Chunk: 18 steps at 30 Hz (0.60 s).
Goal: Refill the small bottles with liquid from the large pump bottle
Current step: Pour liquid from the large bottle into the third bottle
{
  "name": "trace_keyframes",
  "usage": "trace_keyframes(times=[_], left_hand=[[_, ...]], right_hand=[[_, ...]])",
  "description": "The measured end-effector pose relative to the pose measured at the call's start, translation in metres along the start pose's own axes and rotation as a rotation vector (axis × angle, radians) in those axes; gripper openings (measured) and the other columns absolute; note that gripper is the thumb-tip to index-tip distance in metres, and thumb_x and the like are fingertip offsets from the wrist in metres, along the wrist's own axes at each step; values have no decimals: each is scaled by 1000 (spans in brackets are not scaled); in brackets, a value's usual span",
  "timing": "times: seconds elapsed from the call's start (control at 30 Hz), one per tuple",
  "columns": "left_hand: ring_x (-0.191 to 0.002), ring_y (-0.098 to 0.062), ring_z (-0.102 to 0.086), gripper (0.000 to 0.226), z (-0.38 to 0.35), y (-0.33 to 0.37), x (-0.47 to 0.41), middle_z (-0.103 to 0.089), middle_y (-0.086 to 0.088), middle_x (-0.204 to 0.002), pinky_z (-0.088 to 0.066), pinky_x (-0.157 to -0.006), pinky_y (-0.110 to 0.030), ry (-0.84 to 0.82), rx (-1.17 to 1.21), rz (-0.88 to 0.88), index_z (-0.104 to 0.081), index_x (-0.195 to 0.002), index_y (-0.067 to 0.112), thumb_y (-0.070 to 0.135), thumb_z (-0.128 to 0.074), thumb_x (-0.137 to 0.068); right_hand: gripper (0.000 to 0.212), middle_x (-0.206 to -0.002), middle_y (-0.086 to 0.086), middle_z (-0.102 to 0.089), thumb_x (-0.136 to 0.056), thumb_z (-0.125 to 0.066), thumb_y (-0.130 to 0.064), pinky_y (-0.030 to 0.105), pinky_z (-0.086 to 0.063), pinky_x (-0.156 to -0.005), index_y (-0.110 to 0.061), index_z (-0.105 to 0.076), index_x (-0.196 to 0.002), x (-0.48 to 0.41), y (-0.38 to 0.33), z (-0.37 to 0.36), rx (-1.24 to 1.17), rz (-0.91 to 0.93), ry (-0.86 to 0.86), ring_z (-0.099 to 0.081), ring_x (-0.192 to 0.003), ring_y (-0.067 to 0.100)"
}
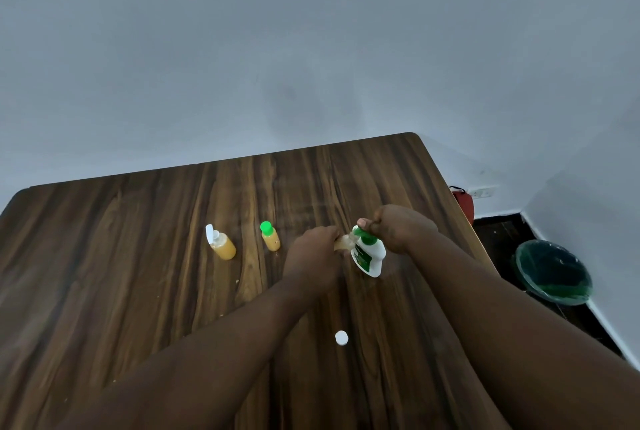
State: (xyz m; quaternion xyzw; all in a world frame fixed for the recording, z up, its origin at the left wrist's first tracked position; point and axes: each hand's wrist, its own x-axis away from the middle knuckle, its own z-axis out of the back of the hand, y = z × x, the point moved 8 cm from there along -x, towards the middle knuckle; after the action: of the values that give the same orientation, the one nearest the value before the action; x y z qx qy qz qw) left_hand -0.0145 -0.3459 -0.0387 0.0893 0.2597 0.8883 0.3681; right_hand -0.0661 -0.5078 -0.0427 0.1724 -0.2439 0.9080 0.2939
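Left hand [313, 251] grips small clear bottle [343, 242] at nozzle. Right hand [398, 228] clasps green pump head [364, 235] of white pump bottle [369, 260], thumb on top.

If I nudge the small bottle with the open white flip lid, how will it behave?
The small bottle looks mostly full of orange liquid, so probably fairly steady. It stands narrow on the smooth table, so a high push may tip it. Its flip lid is open, so tipping would likely spill.
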Motion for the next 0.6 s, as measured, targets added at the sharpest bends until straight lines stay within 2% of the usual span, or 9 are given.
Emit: trace_keyframes(times=[0.13,0.43,0.6], left_hand=[[-81,-11,-61,7,-1,0,1,-67,8,-91,-48,-67,-28,2,10,6,-69,-100,23,28,-67,-95],[-83,-11,-61,8,-1,-4,0,-68,7,-92,-56,-74,-36,-1,-2,-6,-69,-102,22,25,-66,-95],[-81,-11,-60,6,-1,-5,-1,-66,8,-90,-50,-68,-31,19,-13,-14,-68,-99,23,26,-66,-94]], right_hand=[[54,-90,6,-68,-94,-44,-66,38,-51,-79,-16,-65,-95,-1,1,0,13,-17,-2,-64,-86,21],[54,-90,7,-67,-94,-44,-66,42,-52,-84,-16,-65,-95,-3,3,-2,-13,-21,-17,-64,-88,24],[54,-88,6,-68,-93,-46,-66,41,-53,-83,-16,-65,-92,0,-1,5,-8,-9,8,-64,-86,23]])
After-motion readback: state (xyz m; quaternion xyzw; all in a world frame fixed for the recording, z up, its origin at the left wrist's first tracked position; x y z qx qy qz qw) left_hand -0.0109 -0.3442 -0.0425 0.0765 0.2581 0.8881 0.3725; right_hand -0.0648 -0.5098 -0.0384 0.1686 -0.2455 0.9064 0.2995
